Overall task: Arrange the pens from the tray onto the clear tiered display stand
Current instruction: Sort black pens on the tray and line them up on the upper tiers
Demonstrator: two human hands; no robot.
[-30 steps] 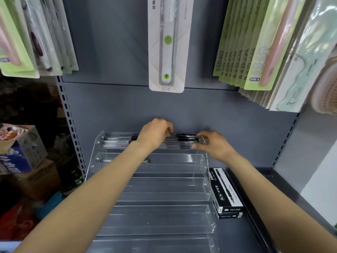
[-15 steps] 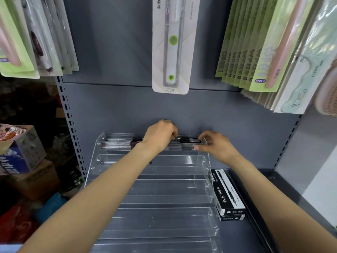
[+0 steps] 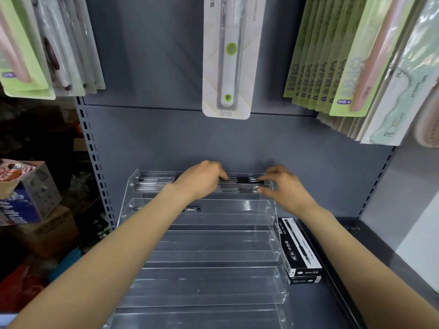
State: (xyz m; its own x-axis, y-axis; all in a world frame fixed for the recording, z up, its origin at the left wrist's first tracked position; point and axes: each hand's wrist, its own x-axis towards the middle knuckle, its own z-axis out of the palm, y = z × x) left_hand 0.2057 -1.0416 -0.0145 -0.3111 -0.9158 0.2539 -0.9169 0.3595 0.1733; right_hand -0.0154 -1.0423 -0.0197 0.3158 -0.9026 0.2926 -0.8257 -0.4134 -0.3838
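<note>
Both of your hands are up at the top tier of the clear tiered display stand (image 3: pixel 268 210), in the middle of the frame. Your left hand (image 3: pixel 202 180) rests on the pens (image 3: pixel 242 184) lying lengthwise in that top tier, its fingers curled down over them; whether it actually grips one or only presses on the row cannot be told. Your right hand (image 3: pixel 282 186) is at the right end of the same row, thumb and fingertips pinching the pens' ends near the stand's right wall.

The pens in the top tier are clear-barrelled with black grips, packed side by side and partly hidden under your hands, so an exact count cannot be given; at least three barrels show left of your left wrist. One single pen (image 3: pixel 190 209) lies in the second tier, mostly behind your left forearm.

The stand shows six tiers in view; the four lower ones hold no pens.

Just right of the stand, at lower right, two black-and-white pen boxes (image 3: pixel 299 252) lie stacked, one on the other, touching the stand's side.

Above, one carded toothbrush (image 3: pixel 228 55) hangs at top centre. A row of green-carded packs (image 3: pixel 332 62) hangs at upper right, another bunch of hanging packs (image 3: pixel 47 43) at upper left. Cardboard boxes (image 3: pixel 31 193) sit at the left edge.
</note>
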